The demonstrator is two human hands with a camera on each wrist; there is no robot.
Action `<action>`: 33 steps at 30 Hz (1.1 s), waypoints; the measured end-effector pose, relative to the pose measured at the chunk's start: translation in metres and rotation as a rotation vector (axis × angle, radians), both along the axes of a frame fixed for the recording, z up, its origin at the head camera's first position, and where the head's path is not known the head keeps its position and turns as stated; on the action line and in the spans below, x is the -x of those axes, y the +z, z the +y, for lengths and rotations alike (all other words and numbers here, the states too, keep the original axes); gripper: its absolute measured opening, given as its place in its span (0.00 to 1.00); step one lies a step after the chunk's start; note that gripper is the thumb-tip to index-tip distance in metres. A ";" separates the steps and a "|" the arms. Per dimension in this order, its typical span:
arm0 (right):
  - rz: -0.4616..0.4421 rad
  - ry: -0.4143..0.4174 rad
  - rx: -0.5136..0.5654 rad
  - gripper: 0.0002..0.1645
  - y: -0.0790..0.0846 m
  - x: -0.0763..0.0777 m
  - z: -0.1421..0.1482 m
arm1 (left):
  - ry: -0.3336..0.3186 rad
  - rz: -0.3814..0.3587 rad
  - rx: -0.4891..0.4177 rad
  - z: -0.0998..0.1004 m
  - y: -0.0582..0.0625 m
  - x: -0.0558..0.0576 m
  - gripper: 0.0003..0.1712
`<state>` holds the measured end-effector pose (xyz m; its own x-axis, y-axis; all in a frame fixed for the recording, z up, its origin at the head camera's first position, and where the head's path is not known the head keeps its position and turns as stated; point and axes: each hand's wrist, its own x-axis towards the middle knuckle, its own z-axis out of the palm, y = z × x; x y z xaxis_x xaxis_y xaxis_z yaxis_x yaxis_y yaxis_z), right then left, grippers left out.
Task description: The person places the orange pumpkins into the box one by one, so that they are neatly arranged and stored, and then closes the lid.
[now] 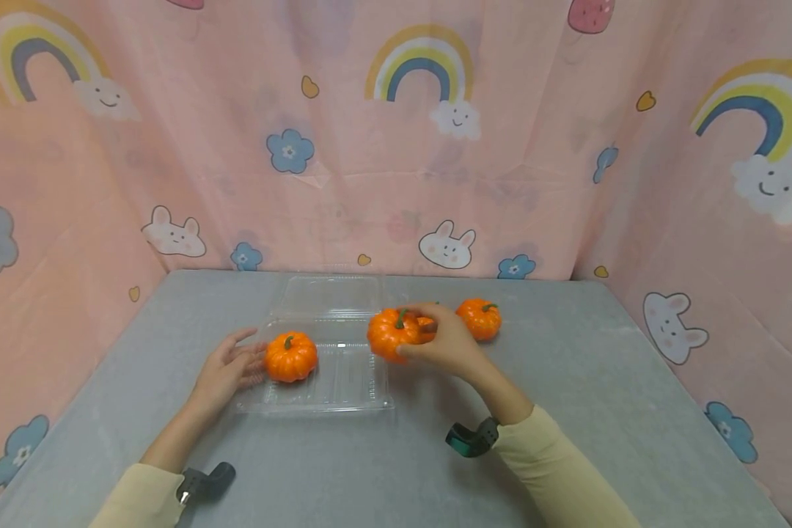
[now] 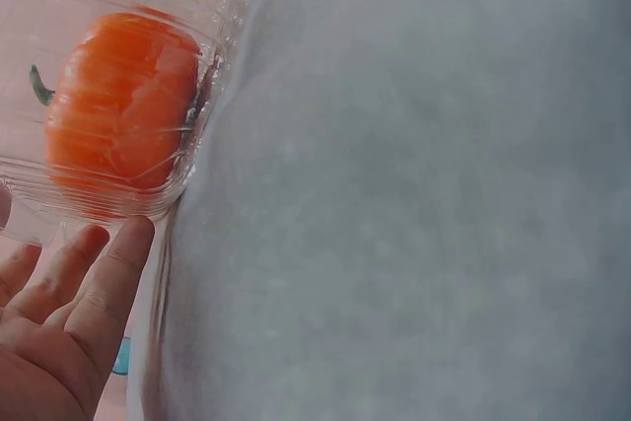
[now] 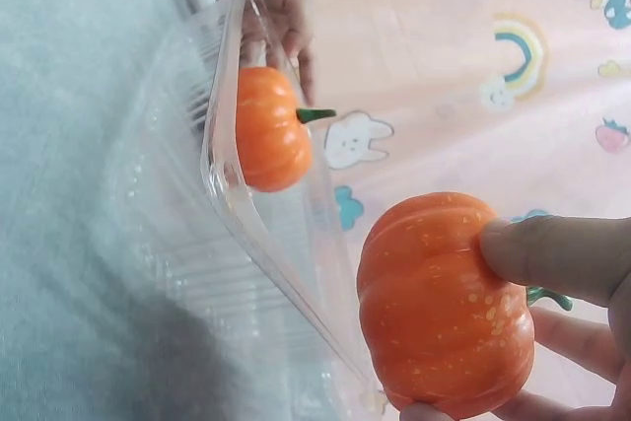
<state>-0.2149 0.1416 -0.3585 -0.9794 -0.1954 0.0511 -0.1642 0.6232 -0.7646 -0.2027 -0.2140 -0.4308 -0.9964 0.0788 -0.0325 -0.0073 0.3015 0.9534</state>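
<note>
My right hand (image 1: pixel 445 341) grips a small orange toy pumpkin (image 1: pixel 391 335) by its sides, thumb in front, at the right edge of a clear plastic clamshell box (image 1: pixel 343 374). In the right wrist view the held pumpkin (image 3: pixel 439 308) has a green stem and pale speckles. A second pumpkin (image 1: pixel 291 358) sits inside the left part of the box, stem up. Beside the box's left wall is my left hand (image 1: pixel 227 367), fingers extended. The left wrist view shows its fingertips (image 2: pixel 133 234) right at the wall, with the pumpkin (image 2: pixel 123 101) behind the plastic.
Another pumpkin (image 1: pixel 480 320) stands on the grey table (image 1: pixel 567 411) right of the box. Part of one more orange pumpkin (image 1: pixel 426 330) shows behind my right hand. The box's lid (image 1: pixel 333 295) lies folded back. A pink printed curtain (image 1: pixel 369 198) encloses the table's back and sides.
</note>
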 end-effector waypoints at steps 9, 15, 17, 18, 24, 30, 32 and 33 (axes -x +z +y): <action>-0.009 0.061 0.043 0.35 0.000 0.002 -0.020 | -0.006 0.000 -0.007 0.001 0.001 0.000 0.30; 0.006 0.120 0.040 0.35 0.001 0.003 -0.035 | -0.006 0.001 -0.009 0.001 0.003 -0.001 0.30; 0.012 0.139 0.037 0.35 0.001 0.003 -0.040 | -0.006 0.001 -0.005 0.001 0.003 -0.001 0.30; 0.015 0.147 0.036 0.35 0.001 0.004 -0.043 | -0.005 0.002 -0.005 0.001 0.003 -0.001 0.30; 0.053 0.205 0.043 0.33 -0.001 0.006 -0.056 | -0.003 -0.004 -0.020 0.001 0.003 0.000 0.30; 0.030 0.208 -0.027 0.33 -0.009 0.009 -0.069 | -0.004 -0.007 -0.021 0.000 0.002 0.000 0.30; 0.030 0.206 -0.069 0.34 -0.012 0.010 -0.073 | -0.004 -0.009 -0.011 0.000 0.001 0.000 0.30; 0.032 0.206 -0.090 0.34 -0.013 0.010 -0.075 | -0.004 -0.011 -0.009 0.000 0.001 0.000 0.31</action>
<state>-0.2253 0.0670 -0.3719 -0.9163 -0.3967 0.0551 -0.3187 0.6390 -0.7001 -0.2028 -0.2145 -0.4299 -0.9956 0.0834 -0.0423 -0.0161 0.2931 0.9559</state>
